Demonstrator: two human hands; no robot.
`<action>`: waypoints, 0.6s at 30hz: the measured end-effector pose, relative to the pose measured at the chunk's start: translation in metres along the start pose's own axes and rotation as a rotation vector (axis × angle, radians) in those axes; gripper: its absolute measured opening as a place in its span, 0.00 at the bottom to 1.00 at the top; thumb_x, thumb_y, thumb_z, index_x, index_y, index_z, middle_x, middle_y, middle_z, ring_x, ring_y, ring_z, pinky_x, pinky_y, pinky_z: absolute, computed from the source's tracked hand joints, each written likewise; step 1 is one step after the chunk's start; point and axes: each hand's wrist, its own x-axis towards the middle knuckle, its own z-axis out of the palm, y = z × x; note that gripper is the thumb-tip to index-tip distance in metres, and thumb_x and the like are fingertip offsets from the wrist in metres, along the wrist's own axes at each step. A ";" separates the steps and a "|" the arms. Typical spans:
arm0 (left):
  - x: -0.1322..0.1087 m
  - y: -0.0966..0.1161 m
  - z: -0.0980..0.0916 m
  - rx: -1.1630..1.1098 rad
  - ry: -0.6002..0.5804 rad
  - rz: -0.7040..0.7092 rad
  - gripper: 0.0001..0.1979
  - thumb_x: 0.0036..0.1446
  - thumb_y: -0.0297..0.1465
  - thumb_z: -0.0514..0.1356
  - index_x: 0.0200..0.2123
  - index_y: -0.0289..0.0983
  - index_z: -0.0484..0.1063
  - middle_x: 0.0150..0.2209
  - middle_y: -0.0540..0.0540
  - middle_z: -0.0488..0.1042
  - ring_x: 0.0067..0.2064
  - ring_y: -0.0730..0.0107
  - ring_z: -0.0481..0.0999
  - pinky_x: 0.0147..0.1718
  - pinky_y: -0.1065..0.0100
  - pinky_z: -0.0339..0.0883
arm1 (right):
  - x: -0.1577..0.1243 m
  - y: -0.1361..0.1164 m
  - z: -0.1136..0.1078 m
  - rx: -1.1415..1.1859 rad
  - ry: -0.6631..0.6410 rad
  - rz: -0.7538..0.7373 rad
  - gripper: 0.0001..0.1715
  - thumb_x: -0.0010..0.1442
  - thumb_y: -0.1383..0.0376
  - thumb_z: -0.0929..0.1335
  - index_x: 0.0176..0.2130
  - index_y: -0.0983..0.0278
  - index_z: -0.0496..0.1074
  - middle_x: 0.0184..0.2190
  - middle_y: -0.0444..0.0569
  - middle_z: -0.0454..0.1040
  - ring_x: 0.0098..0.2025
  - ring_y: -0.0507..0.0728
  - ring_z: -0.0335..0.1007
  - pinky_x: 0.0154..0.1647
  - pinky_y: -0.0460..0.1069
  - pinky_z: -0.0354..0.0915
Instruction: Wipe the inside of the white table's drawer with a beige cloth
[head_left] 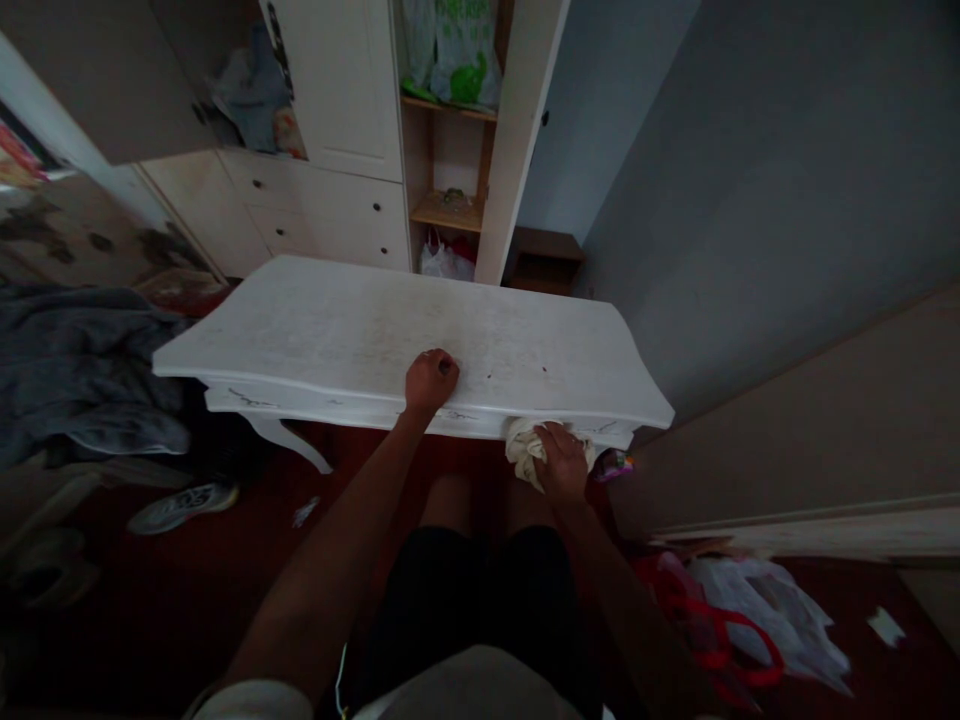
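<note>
A white table (315,330) with a curved leg stands in front of me. My left hand (429,380) rests on its near edge, fingers curled over the top with nothing visible in them. My right hand (561,462) is closed on a crumpled cream cloth (525,448) and presses it against the table's front face, just under the tabletop at the right.
A cream wardrobe (352,110) with open shelves and plastic bags stands behind the table. Grey bedding (82,370) lies at the left, a shoe (180,506) on the dark red floor. Bags (750,610) with red handles lie at the right by a beige panel (810,440).
</note>
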 end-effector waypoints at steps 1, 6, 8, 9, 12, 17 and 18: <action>0.000 0.000 0.000 0.004 0.004 0.003 0.06 0.56 0.30 0.56 0.31 0.38 0.74 0.34 0.42 0.77 0.39 0.61 0.75 0.42 0.64 0.68 | -0.001 0.005 -0.002 -0.021 0.013 0.016 0.25 0.57 0.69 0.64 0.54 0.63 0.69 0.55 0.55 0.71 0.58 0.64 0.63 0.58 0.57 0.55; 0.000 0.000 0.000 0.020 -0.001 0.019 0.06 0.55 0.30 0.56 0.31 0.38 0.73 0.34 0.42 0.77 0.39 0.60 0.75 0.42 0.64 0.68 | -0.013 0.048 -0.016 -0.167 0.025 0.116 0.22 0.58 0.67 0.64 0.52 0.64 0.70 0.55 0.58 0.70 0.54 0.65 0.65 0.55 0.57 0.58; 0.000 0.002 -0.001 0.023 -0.007 0.015 0.06 0.55 0.30 0.56 0.31 0.38 0.73 0.34 0.41 0.77 0.39 0.60 0.75 0.41 0.63 0.68 | -0.019 0.071 -0.022 -0.206 0.038 0.167 0.21 0.58 0.66 0.63 0.51 0.65 0.70 0.55 0.59 0.70 0.53 0.66 0.66 0.53 0.58 0.59; 0.000 0.002 -0.002 0.024 -0.010 0.011 0.06 0.55 0.30 0.56 0.31 0.38 0.73 0.34 0.41 0.77 0.39 0.60 0.75 0.41 0.63 0.67 | -0.022 0.081 -0.024 -0.214 0.048 0.188 0.21 0.58 0.66 0.63 0.51 0.65 0.70 0.54 0.60 0.70 0.52 0.66 0.66 0.53 0.58 0.59; 0.000 0.003 -0.003 0.025 -0.013 -0.004 0.06 0.55 0.30 0.56 0.32 0.38 0.74 0.35 0.41 0.77 0.39 0.59 0.74 0.41 0.62 0.67 | -0.028 0.102 -0.026 -0.188 0.064 0.216 0.19 0.59 0.65 0.62 0.50 0.65 0.69 0.55 0.61 0.70 0.53 0.66 0.66 0.53 0.58 0.59; -0.001 0.003 -0.001 0.025 0.004 -0.003 0.07 0.55 0.31 0.55 0.32 0.39 0.74 0.35 0.41 0.77 0.39 0.59 0.74 0.42 0.61 0.67 | -0.026 0.081 -0.002 -0.045 0.195 0.398 0.20 0.60 0.61 0.62 0.50 0.67 0.67 0.54 0.64 0.67 0.57 0.67 0.62 0.55 0.60 0.60; -0.001 0.003 -0.001 0.030 0.005 -0.001 0.07 0.55 0.31 0.56 0.32 0.39 0.74 0.35 0.40 0.77 0.39 0.59 0.74 0.42 0.61 0.67 | -0.026 0.070 0.006 -0.014 0.245 0.464 0.21 0.60 0.61 0.62 0.50 0.67 0.66 0.55 0.65 0.65 0.57 0.68 0.61 0.55 0.60 0.61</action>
